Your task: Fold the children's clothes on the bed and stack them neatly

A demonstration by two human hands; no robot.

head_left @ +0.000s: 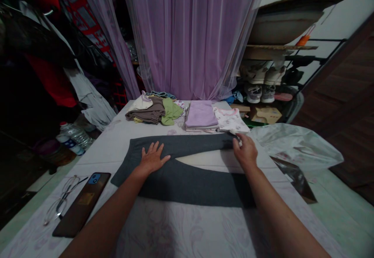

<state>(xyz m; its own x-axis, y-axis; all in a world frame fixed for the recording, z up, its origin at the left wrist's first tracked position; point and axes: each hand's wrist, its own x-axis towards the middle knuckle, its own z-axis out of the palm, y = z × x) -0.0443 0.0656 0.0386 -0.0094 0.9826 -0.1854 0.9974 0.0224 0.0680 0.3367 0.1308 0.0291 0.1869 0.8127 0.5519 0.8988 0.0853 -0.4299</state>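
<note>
Dark grey pants (198,182) lie flat across the table, waistband to the left and both legs stretched to the right with a gap between them. My left hand (152,158) rests flat on the upper part near the waist, fingers spread. At the far right, my right hand (245,151) grips the hem of the farther leg, its fingers closed on the cloth. Behind the pants sit a stack of folded purple clothes (202,114) and a folded white shirt (230,120) with pink neckline. A loose heap of clothes holds a brown garment (149,111) and a green one (171,111).
A phone (84,205) and eyeglasses (62,199) lie at the table's left front. Bottles (73,137) stand on the floor at left. A purple curtain (189,36) hangs behind. Shoes (260,92) fill a rack at right, near a translucent plastic bag (300,145).
</note>
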